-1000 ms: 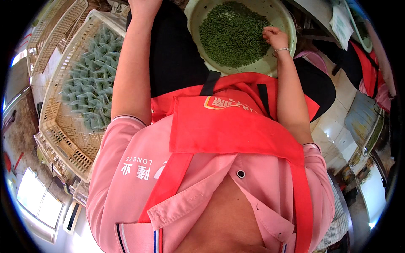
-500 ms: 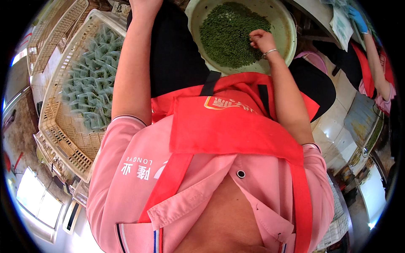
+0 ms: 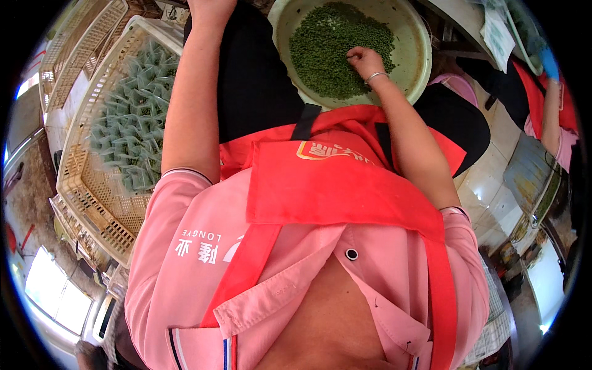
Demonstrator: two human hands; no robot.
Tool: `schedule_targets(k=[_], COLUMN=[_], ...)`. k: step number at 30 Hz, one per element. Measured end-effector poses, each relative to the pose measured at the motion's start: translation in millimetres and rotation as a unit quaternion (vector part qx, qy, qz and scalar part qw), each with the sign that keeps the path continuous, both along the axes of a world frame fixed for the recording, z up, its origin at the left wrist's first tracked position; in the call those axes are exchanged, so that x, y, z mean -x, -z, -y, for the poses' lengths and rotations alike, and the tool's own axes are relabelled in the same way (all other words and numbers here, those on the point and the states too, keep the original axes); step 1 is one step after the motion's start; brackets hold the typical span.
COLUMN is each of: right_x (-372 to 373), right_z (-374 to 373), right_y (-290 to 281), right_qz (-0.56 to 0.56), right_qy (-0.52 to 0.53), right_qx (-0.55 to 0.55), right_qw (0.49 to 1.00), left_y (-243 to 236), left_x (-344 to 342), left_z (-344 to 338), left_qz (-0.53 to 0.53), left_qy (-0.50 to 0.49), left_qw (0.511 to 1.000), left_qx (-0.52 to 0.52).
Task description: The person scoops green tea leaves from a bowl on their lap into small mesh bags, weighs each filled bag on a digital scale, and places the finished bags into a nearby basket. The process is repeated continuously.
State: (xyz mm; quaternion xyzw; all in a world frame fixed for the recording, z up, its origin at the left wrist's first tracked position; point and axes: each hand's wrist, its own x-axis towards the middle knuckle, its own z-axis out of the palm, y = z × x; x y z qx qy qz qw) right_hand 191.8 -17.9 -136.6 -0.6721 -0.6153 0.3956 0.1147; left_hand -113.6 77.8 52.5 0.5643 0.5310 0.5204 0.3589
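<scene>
My right hand (image 3: 368, 63) is over a wide pale-green basin (image 3: 414, 58) that stands at my knees. Its fingers are curled together just at the heap of small, round green berries (image 3: 336, 40), which look like green peppercorns. What the fingertips pinch, if anything, is too small to tell. A thin bracelet circles that wrist. My left hand (image 3: 213, 7) reaches up past my left thigh, and its fingers lie beyond the upper edge of the picture.
On my left, a cream plastic crate (image 3: 80, 166) holds many clear plastic bags (image 3: 135, 114) of green contents. More crates (image 3: 86, 49) stand behind it. A pink tub (image 3: 459, 89) sits right of my knee. At far right a co-worker's blue-gloved hand (image 3: 548, 63) is near a table.
My right hand has shifted a little left over the green heap, its fingers still curled. The co-worker's gloved hand has moved right and down. My left arm has barely moved.
</scene>
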Motion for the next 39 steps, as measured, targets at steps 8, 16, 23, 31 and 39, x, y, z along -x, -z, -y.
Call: schedule_targets(k=[8,16,23,31,39], right_x=[0.4,-1.4,-0.7,-31.0,-11.2], right_z=[2.9,-8.1,-6.8,-19.1,-17.8], right_y=[6.4,29.6,23.9,-2.0,-11.2], right_qz=[-0.047,-0.005,0.044,-0.401,-0.258], right_qy=[0.146,0.083,0.083,0.358,0.246], right_qx=[0.160,-0.031,-0.077,0.206,0.123], right_qw=[0.975,0.996,0.993,0.818,0.926], left_y=[2.0,-3.3,-1.9,-2.3,-2.4], left_x=[2.0,-4.2,0.8,-1.7,-0.4], left_z=[-0.5,-0.2,-1.3,-1.3,1.5], left_qz=[0.018,-0.018,-0.029,-0.010,0.000], left_qy=[-0.006,0.016,-0.003,0.004,0.010], left_qw=[1.000,1.000,0.999,1.000,1.000], left_qx=[0.006,-0.001,0.024,0.017,0.013])
